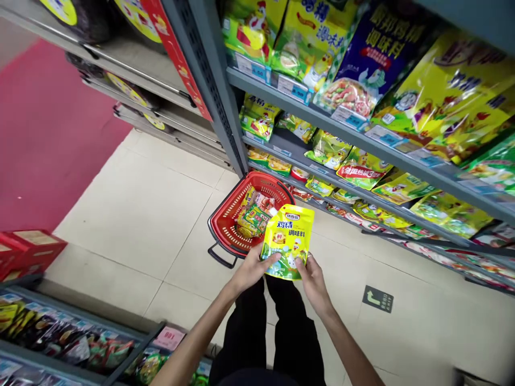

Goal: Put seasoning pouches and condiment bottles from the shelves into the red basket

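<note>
- Yellow chicken-essence seasoning pouch (286, 241): gripped by both hands, tilted slightly, above the near rim of the basket, with any gap hard to judge
- Left hand (251, 269): closed on the pouch's lower left edge, thumb across the front
- Right hand (314, 284): narrow pinch on the pouch's lower right edge, thumb on the front
- Red plastic shopping basket (261, 179): on the pale floor tiles (132, 209), black handle (221, 256) lying out to the left, assorted seasoning packets (253, 217) inside
- Grey metal shelving (209, 80): beside the basket, rows of yellow and green seasoning bags (442, 107) above price labels
- Green arrow sign (377, 298): on the floor, right of the hands
- Black trousers (245, 332): directly below the hands
- Red floor mat (52, 134): far left, beyond the tiles
</note>
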{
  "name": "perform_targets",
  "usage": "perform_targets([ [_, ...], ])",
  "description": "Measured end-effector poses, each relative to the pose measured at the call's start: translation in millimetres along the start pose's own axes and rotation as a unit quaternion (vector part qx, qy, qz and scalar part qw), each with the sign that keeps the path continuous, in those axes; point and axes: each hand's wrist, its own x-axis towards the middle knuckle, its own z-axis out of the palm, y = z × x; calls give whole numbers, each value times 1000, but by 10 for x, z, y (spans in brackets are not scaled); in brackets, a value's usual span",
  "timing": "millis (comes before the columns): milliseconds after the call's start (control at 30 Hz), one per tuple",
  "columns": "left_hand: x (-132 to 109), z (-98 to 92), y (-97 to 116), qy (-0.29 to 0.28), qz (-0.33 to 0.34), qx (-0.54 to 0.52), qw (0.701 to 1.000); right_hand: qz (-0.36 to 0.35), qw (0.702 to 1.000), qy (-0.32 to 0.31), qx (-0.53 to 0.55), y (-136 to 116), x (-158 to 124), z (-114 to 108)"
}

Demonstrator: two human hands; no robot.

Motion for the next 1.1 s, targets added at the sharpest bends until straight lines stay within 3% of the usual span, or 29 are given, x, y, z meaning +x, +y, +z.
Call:
perform_targets([
  [167, 915, -60, -426, 17, 45, 44, 998, -79, 997, -7, 16, 376, 804, -363],
  [333, 1942, -279, -1082, 4, 121, 122, 985, -201, 978, 45, 46, 1102, 1712, -632],
  [500, 2423, -551, -1637, -28, 186, 149, 971, -261, 962, 56, 51, 1802, 2199, -734],
  [667, 2378, -712, -1751, -109, 208, 136, 962, -275, 959, 24, 59, 2017, 2194, -685],
  [900, 1894, -936, -1691, -106, 214, 95, 966, -262, 964, -25, 31, 2015, 1853, -428],
  [1100, 1660, -1269, -1730, -83, 214, 78, 970, -270, 959, -88, -9, 1951, 1787, -143],
])
